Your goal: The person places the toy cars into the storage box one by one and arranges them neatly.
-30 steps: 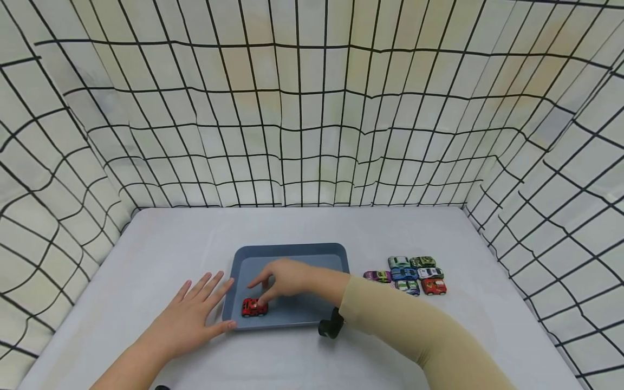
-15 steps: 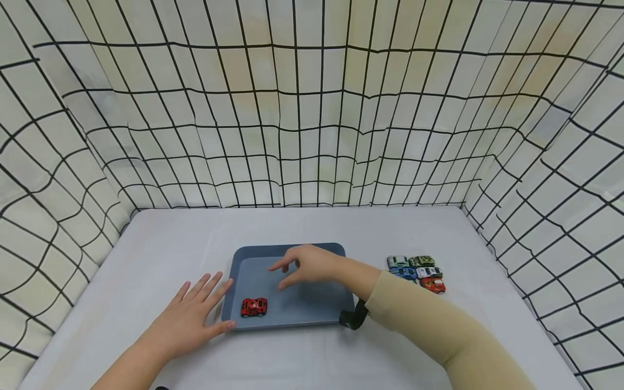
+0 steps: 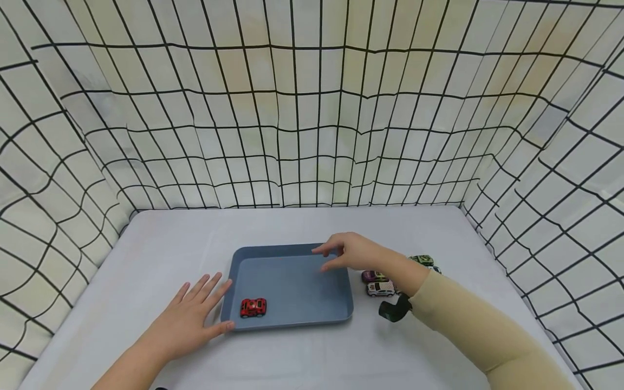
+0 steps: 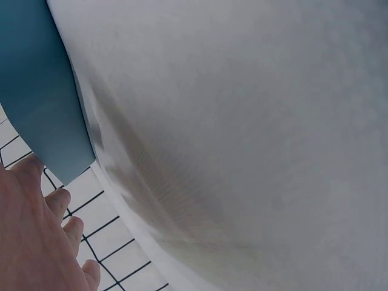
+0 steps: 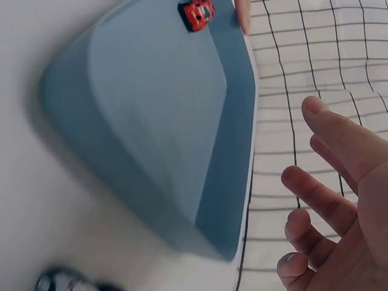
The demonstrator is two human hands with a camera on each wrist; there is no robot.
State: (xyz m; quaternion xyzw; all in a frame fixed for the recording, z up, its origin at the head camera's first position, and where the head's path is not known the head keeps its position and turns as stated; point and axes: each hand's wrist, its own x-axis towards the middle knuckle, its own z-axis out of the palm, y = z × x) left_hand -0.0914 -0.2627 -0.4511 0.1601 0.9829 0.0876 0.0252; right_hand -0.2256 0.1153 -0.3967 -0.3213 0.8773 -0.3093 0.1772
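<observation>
A red toy car (image 3: 253, 307) sits in the front left corner of a shallow blue-grey tray (image 3: 292, 325). My left hand (image 3: 187, 319) lies with spread fingers at the tray's left edge, thumb at its front left corner. Over the tray's back right corner hovers my right hand (image 3: 353, 252), fingers loosely bent, thumb apart, holding nothing. Right of the tray, partly hidden beneath the right forearm, is a group of toy cars, among them a purple one (image 3: 374, 277), a white one (image 3: 380, 288) and a green camouflage one (image 3: 422, 260).
White cloth covers the table (image 3: 273, 357). A white curtain with a black grid (image 3: 312, 135) surrounds the back and both sides. A black wrist device (image 3: 395, 309) sticks out below the right sleeve.
My right hand has let go of the red toy car and moved right and back, from the tray's front left to its back right corner. The left hand stays put.
</observation>
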